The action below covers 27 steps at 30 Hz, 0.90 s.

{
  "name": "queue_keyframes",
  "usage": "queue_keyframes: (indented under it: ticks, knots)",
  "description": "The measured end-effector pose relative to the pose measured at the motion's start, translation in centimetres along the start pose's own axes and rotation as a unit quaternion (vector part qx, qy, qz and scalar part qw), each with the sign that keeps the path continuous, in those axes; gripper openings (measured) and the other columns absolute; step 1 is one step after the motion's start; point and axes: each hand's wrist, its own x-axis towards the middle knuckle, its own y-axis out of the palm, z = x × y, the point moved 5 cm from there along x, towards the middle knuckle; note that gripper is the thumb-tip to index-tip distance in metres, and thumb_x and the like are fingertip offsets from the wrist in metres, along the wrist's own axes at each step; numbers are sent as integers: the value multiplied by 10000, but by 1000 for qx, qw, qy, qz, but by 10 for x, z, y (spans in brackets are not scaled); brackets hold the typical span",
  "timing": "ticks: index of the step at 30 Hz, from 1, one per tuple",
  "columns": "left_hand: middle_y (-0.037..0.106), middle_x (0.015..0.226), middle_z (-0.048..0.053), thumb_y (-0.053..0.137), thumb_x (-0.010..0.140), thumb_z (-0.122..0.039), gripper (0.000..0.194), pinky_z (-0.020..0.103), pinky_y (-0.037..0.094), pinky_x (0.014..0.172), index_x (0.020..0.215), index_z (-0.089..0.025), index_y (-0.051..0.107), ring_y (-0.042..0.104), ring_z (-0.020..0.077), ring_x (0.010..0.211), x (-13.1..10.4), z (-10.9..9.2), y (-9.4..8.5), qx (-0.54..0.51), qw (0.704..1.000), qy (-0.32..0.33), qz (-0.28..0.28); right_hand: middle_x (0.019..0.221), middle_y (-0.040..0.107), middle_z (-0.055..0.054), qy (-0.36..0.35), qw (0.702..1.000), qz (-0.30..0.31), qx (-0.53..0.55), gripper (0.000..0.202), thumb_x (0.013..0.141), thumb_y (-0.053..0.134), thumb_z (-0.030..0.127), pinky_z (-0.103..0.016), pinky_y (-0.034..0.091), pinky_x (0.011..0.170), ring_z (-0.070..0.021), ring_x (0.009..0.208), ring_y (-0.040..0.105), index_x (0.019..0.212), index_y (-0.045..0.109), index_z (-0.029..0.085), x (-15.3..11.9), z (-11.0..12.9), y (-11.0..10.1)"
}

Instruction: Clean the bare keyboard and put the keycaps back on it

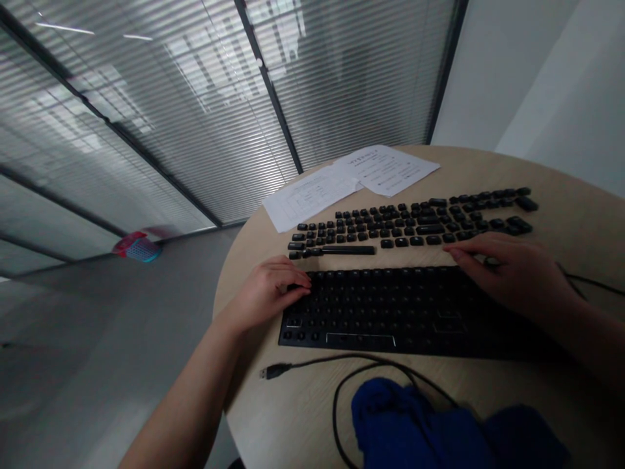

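Observation:
A black keyboard [381,309] lies on the round wooden table, with most of its keycaps off and a row of caps along its far edge. Rows of loose black keycaps [432,229] are laid out beyond it, a long bar-shaped one [349,250] among them. My left hand [276,284] rests at the keyboard's far left corner, fingers bent together; anything between the fingertips is hidden. Over the right part, my right hand [498,260] has thumb and forefinger pinched at the nearest row of loose keycaps; what they hold is too small to tell.
Printed papers [317,195] lie at the table's far edge. A black USB cable [342,384] curls in front of the keyboard, beside a blue cloth [405,423]. A basket [139,247] stands on the floor at left, near glass panels with blinds.

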Motion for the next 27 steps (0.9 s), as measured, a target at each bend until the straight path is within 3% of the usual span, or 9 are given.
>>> queue_keyframes:
  ticks: [5, 16, 27]
  knots:
    - [808, 931, 28, 684, 977, -242, 86, 351, 586, 809, 950, -227, 764, 717, 170, 853, 0, 1, 1, -12, 1000, -1, 9, 909, 789, -98, -6, 1000, 14, 22, 373, 981, 513, 458, -437, 598, 769, -273, 828, 744, 916, 788, 215, -1, -3, 5]
    - [768, 914, 47, 671, 978, -262, 160, 362, 567, 803, 859, -226, 773, 690, 186, 871, 0, 2, 2, -9, 1000, -14, 11, 1017, 804, -67, -61, 984, 153, 67, 307, 971, 537, 391, -452, 594, 862, -274, 919, 746, 1011, 805, 246, -6, 0, 23]
    - [758, 907, 40, 649, 988, -274, 185, 362, 571, 816, 865, -231, 780, 682, 179, 856, 0, 1, 4, -5, 999, -31, 32, 1009, 807, -74, -59, 983, 160, 64, 331, 983, 515, 399, -455, 596, 847, -277, 916, 749, 1026, 801, 240, -7, -4, 27]
